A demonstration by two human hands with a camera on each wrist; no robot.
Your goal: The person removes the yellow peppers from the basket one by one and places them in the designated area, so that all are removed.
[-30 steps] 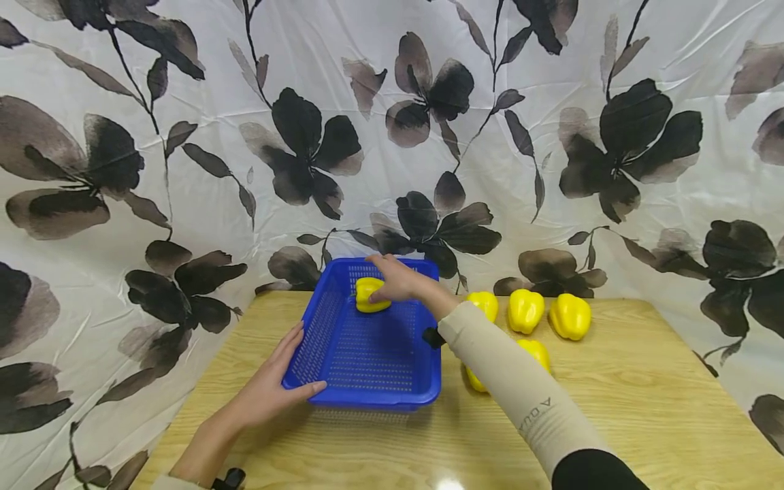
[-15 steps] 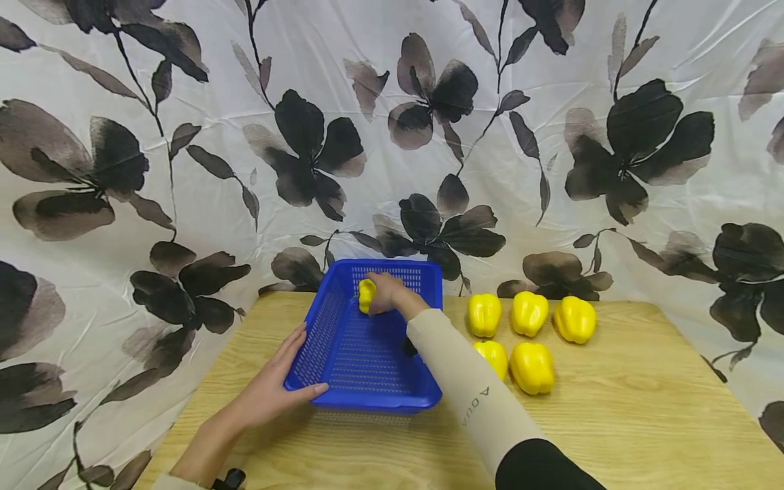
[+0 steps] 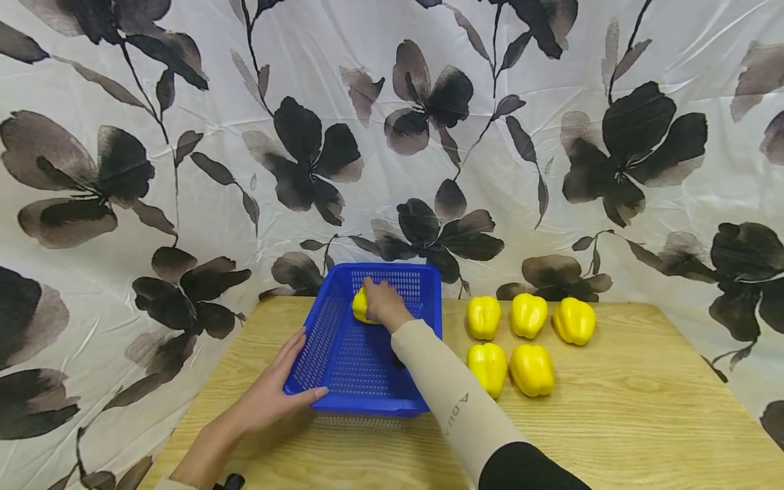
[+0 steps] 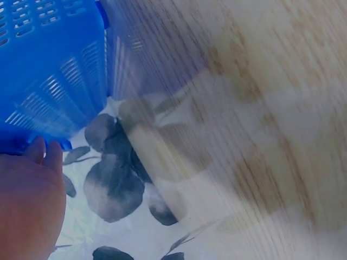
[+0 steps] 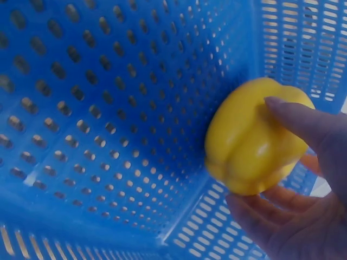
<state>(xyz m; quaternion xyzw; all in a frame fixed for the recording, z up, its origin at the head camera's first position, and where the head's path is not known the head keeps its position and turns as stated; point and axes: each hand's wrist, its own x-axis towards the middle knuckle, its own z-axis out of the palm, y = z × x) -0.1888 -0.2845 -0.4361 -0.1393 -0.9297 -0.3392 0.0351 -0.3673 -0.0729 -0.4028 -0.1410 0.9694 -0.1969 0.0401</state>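
A blue perforated plastic basket (image 3: 373, 406) stands on the wooden table. My left hand (image 3: 263, 398) holds its near left corner, thumb over the front rim and fingers along the left side. In the left wrist view, fingertips of that hand (image 4: 31, 200) meet the basket rim. Inside the basket, at the far left, my right hand (image 3: 386, 304) grips a yellow bell pepper (image 3: 360, 308). The right wrist view shows the thumb on top of this bell pepper (image 5: 252, 143) and the other fingers beneath it, close to the basket's corner.
Right of the basket, several more yellow bell peppers sit in two rows, among them a back-row pepper (image 3: 484, 318) and a front-row pepper (image 3: 533, 370). My right sleeve (image 3: 453, 401) crosses the basket's right rim. A floral cloth (image 3: 392, 150) hangs behind the table (image 3: 637, 408).
My right hand has moved left and lower into the basket and closed round the bell pepper there, its forearm uncovering the peppers on the table. The left hand stays at the corner.
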